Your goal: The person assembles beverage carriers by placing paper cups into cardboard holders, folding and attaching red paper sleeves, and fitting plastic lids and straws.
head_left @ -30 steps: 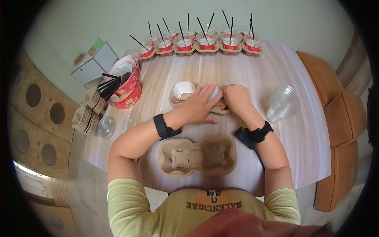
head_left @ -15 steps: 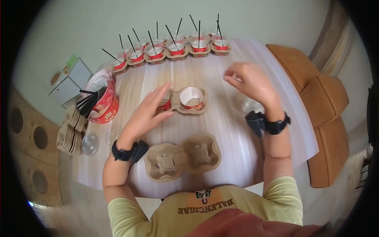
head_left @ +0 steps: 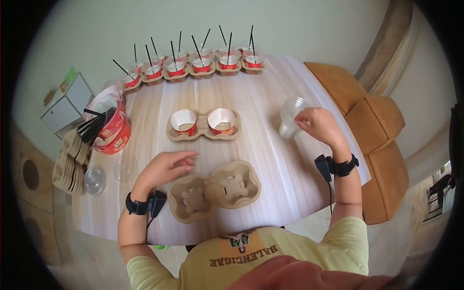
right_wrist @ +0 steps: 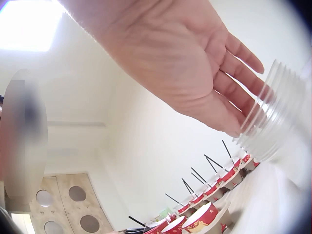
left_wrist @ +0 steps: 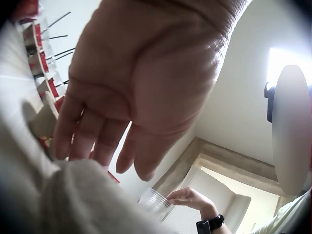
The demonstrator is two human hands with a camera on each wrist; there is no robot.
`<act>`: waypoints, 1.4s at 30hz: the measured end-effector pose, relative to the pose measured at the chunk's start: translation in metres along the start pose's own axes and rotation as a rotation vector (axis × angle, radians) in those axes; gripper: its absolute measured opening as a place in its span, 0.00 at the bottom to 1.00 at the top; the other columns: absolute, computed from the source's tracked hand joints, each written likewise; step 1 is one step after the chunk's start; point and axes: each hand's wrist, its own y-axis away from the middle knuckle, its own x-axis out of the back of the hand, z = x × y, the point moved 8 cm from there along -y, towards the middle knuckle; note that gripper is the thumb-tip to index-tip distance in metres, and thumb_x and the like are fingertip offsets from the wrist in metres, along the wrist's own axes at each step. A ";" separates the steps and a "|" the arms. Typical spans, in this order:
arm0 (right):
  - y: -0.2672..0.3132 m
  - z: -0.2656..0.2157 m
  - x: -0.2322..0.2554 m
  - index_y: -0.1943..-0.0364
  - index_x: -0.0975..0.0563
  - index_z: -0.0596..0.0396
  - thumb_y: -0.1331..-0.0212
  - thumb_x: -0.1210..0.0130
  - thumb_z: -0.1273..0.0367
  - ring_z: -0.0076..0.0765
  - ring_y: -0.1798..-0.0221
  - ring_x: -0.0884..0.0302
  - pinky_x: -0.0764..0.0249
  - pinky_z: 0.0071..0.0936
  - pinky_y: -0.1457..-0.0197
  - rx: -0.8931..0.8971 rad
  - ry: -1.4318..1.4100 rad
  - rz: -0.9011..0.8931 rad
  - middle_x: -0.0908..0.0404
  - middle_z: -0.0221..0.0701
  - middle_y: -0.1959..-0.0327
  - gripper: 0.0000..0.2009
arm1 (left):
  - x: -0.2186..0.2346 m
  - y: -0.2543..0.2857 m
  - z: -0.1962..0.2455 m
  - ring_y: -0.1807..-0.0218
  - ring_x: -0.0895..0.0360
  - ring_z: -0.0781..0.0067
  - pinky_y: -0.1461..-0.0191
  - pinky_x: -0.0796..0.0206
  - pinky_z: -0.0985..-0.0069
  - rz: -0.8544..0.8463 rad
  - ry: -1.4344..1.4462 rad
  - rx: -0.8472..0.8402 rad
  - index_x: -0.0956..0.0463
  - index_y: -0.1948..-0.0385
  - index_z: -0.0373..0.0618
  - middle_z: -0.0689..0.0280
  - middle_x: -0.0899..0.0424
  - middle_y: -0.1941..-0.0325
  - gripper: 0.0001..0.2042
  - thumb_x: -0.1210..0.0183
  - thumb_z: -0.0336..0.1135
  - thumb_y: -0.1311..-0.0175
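Note:
My right hand (head_left: 319, 126) is at the stack of clear plastic cups (head_left: 291, 113) on the right of the table. In the right wrist view its lightly bent fingers overlap the rims of the cups (right_wrist: 280, 114), thumb at the near side. My left hand (head_left: 166, 168) has loosely extended fingers and holds nothing. It hovers beside a bare two-cup cardboard carrier (head_left: 209, 192) near the front edge. Beyond it, a second carrier (head_left: 203, 126) bears two red-and-white paper cups, a left one (head_left: 183, 121) and a right one (head_left: 221, 120).
A row of filled carriers (head_left: 176, 77) with cups and black straws lines the back. At left are red buckets (head_left: 116, 137) with black straws (head_left: 92, 128), stacked carriers (head_left: 70, 166) and a clear cup (head_left: 94, 181). Brown chairs (head_left: 372, 104) stand at right.
Both hands have left the carrier with the two paper cups. The right hand has moved right to the clear cups; the left has drawn back towards the front carrier. The head view has shifted right.

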 end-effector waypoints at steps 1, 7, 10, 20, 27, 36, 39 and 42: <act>0.000 0.001 -0.003 0.75 0.21 0.55 0.54 0.47 0.69 0.44 0.71 0.26 0.31 0.35 0.68 -0.006 0.018 -0.029 0.22 0.37 0.76 0.06 | 0.000 -0.001 -0.003 0.65 0.25 0.77 0.59 0.33 0.79 -0.003 0.003 -0.003 0.31 0.51 0.44 0.63 0.22 0.67 0.18 0.46 0.26 0.46; 0.004 -0.002 -0.003 0.77 0.22 0.55 0.56 0.47 0.72 0.44 0.74 0.27 0.31 0.35 0.69 0.111 0.140 0.071 0.24 0.37 0.78 0.03 | -0.019 -0.004 -0.041 0.59 0.28 0.82 0.55 0.37 0.84 -0.191 0.464 0.212 0.33 0.49 0.42 0.66 0.22 0.62 0.17 0.49 0.26 0.43; 0.004 -0.011 -0.007 0.80 0.24 0.55 0.58 0.47 0.73 0.43 0.76 0.29 0.32 0.34 0.68 0.203 0.232 0.098 0.25 0.36 0.81 0.02 | -0.023 -0.003 -0.044 0.58 0.28 0.82 0.53 0.38 0.85 -0.226 0.490 0.220 0.34 0.49 0.42 0.66 0.22 0.61 0.17 0.50 0.28 0.42; 0.004 -0.017 -0.007 0.77 0.25 0.55 0.59 0.46 0.75 0.40 0.72 0.28 0.32 0.30 0.63 0.207 0.214 0.043 0.26 0.34 0.80 0.03 | -0.027 -0.005 -0.049 0.57 0.29 0.82 0.53 0.38 0.85 -0.246 0.457 0.216 0.33 0.50 0.43 0.66 0.23 0.60 0.16 0.50 0.26 0.42; 0.011 -0.030 0.033 0.77 0.26 0.55 0.58 0.46 0.76 0.38 0.73 0.28 0.32 0.32 0.60 0.313 0.351 0.400 0.27 0.33 0.81 0.02 | -0.020 -0.004 -0.044 0.59 0.28 0.82 0.53 0.37 0.83 -0.198 0.398 0.215 0.33 0.50 0.42 0.66 0.23 0.61 0.16 0.50 0.26 0.42; -0.031 -0.135 0.019 0.74 0.26 0.54 0.60 0.45 0.77 0.38 0.74 0.26 0.31 0.29 0.75 0.660 -0.051 0.519 0.24 0.33 0.77 0.07 | 0.008 -0.002 -0.067 0.62 0.25 0.79 0.55 0.34 0.82 -0.022 0.470 0.214 0.32 0.51 0.41 0.64 0.22 0.63 0.15 0.50 0.29 0.41; -0.062 -0.173 -0.016 0.75 0.27 0.54 0.62 0.47 0.75 0.37 0.76 0.27 0.32 0.30 0.77 0.759 -0.079 0.441 0.27 0.32 0.81 0.06 | 0.008 -0.001 -0.084 0.62 0.25 0.79 0.56 0.34 0.82 -0.033 0.572 0.244 0.33 0.51 0.41 0.64 0.22 0.63 0.15 0.50 0.32 0.40; -0.083 -0.195 -0.037 0.77 0.28 0.54 0.63 0.48 0.74 0.36 0.77 0.27 0.32 0.30 0.77 0.797 -0.071 0.402 0.27 0.32 0.82 0.05 | 0.009 -0.002 -0.085 0.62 0.25 0.78 0.59 0.34 0.83 -0.024 0.561 0.200 0.33 0.51 0.41 0.64 0.22 0.63 0.15 0.50 0.35 0.40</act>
